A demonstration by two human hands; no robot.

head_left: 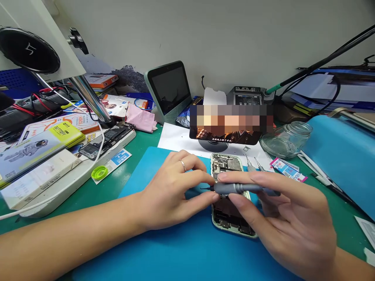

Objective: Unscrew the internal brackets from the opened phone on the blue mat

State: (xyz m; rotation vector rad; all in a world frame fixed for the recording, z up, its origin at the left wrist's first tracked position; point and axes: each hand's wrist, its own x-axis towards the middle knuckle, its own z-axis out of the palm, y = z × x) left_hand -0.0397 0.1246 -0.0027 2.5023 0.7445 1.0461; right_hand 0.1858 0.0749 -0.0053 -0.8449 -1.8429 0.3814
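Observation:
An opened phone (231, 210) with its insides showing lies on a blue mat (175, 249). My right hand (290, 222) holds a grey precision screwdriver (243, 189) sideways above the phone, thumb and fingers closed round its shaft. My left hand (175, 191), a ring on one finger, pinches at the screwdriver's dark tip with thumb and fingertips just left of the phone. Whatever small thing sits between those fingertips is hidden.
Two more screwdrivers (254, 165) lie behind the phone, with a glass jar (285, 138) and small packets (288, 170) to the right. A phone (231, 127) playing video stands on a holder and a smart display (170, 91) behind. Boxes, cables and a green cap (99, 172) crowd the left.

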